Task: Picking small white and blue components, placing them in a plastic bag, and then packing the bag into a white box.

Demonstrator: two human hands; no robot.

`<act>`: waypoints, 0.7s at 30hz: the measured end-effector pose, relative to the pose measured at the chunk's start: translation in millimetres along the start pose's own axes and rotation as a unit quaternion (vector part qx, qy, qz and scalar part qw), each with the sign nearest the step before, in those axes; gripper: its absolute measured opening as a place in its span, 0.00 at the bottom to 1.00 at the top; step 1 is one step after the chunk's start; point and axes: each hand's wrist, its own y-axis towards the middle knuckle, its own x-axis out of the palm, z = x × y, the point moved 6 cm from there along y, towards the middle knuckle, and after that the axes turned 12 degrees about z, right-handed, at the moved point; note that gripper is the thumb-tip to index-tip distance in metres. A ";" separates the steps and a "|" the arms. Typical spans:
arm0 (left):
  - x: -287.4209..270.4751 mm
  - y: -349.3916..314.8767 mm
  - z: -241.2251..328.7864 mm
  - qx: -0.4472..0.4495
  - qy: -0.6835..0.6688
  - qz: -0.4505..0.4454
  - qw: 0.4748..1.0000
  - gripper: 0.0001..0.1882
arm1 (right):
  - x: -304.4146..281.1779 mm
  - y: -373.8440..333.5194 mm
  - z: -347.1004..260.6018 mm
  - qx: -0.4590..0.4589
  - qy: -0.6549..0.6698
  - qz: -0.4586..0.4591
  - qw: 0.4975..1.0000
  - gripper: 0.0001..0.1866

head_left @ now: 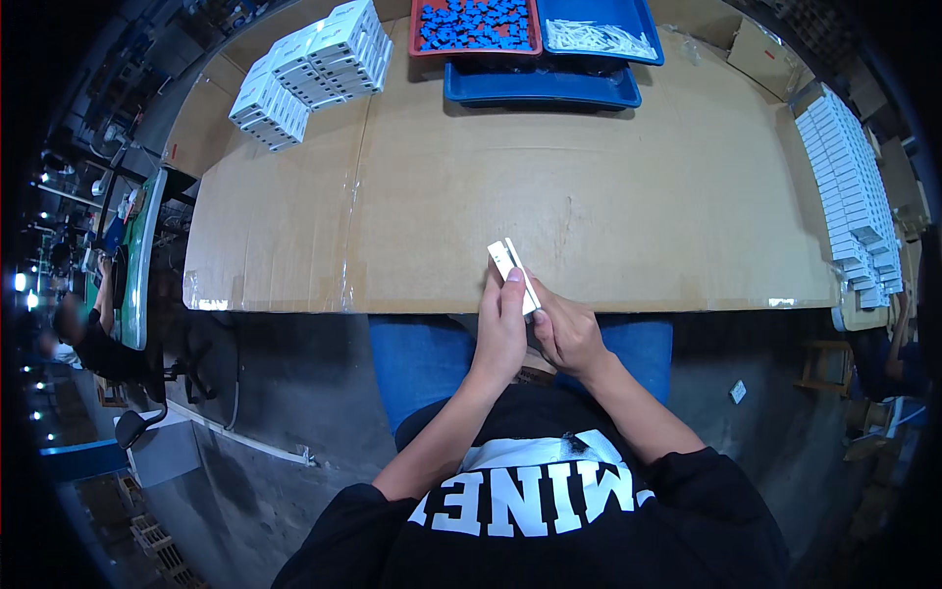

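Note:
Both my hands meet at the near edge of the cardboard-covered table (442, 196), around a small white plastic piece (502, 257), long and narrow with a slot along it. My left hand (502, 329) is closed on its left side, the thumb lying on the top. From the right, my right hand (569, 332) grips the lower end, its thumb near the piece's near tip. The far end of the white piece points away from me, tilted slightly left. My fingers hide its underside.
Stacked white pieces (334, 54) stand at the far left, more white stacks (852, 187) at the right edge. At the back are a red tray (415, 49) of small blue parts, a blue tray (655, 57) of thin white parts and another blue tray (540, 98) below. Other people sit at both sides.

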 end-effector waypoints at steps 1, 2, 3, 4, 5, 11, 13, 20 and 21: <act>0.5 -0.3 1.6 0.015 -0.004 -0.004 1.000 0.17 | 0.2 -0.9 0.7 0.004 0.003 -0.003 1.000 0.23; 1.0 -0.6 3.2 0.031 -0.009 -0.007 0.999 0.17 | 0.5 -1.5 1.0 0.008 0.005 -0.006 1.000 0.23; 0.6 0.1 2.4 0.033 -0.009 -0.007 0.999 0.17 | 0.8 -1.5 0.0 0.007 0.005 -0.006 1.000 0.23; -0.3 1.2 1.0 0.036 -0.007 -0.004 0.999 0.17 | 1.0 -1.6 -0.4 0.012 0.003 -0.007 1.000 0.23; -0.6 1.8 1.0 0.039 -0.005 -0.001 0.999 0.17 | 1.1 -1.2 -0.1 0.017 0.001 -0.008 1.000 0.23; -6.7 1.6 1.2 0.034 -0.003 -0.012 0.999 0.20 | 2.3 -0.4 -0.5 0.030 0.020 0.004 0.999 0.22; -9.3 4.8 4.8 0.038 -0.020 -0.014 0.999 0.22 | -0.5 8.7 1.0 0.051 0.066 -0.010 0.996 0.23; -11.4 6.9 29.2 0.102 -0.015 -0.106 0.989 0.52 | -11.6 21.3 21.5 0.445 0.287 -0.018 0.848 0.23; -7.4 4.1 35.4 0.177 0.036 -0.118 0.976 0.54 | -9.1 22.9 15.7 0.496 0.361 -0.008 0.789 0.23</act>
